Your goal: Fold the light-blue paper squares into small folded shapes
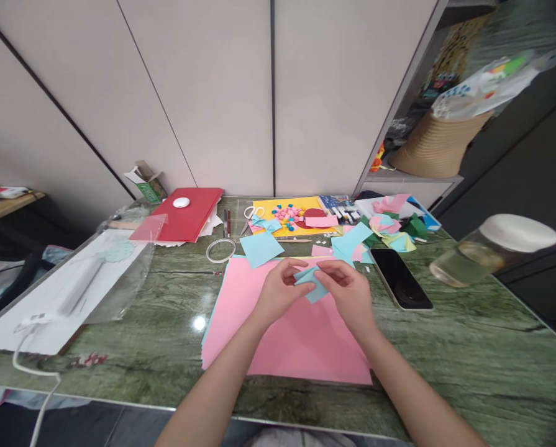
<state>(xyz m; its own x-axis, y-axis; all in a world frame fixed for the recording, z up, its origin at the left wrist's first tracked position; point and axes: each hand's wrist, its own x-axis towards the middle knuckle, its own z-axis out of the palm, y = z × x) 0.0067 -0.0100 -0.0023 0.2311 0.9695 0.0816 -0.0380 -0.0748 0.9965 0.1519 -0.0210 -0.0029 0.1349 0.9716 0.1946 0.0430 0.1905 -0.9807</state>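
Note:
A small folded piece of light blue paper [317,290] is held between both hands, over a stack of large pink sheets [300,341]. My left hand [282,288] pinches its left side with thumb and fingers. On its right side, my right hand [347,288] grips the paper, thumb and fingertips pressed together. Just beyond the stack lie a flat blue square [261,249] and more blue pieces [352,241]. A roll of tape [220,250] rests left of the blue square.
To the right are a black phone [401,279] and a lidded bottle [473,254]. Behind sit a red folder [189,214], scissors [253,213], small coloured balls [289,216] and folded paper scraps [389,226]. A white corded device [79,292] lies left.

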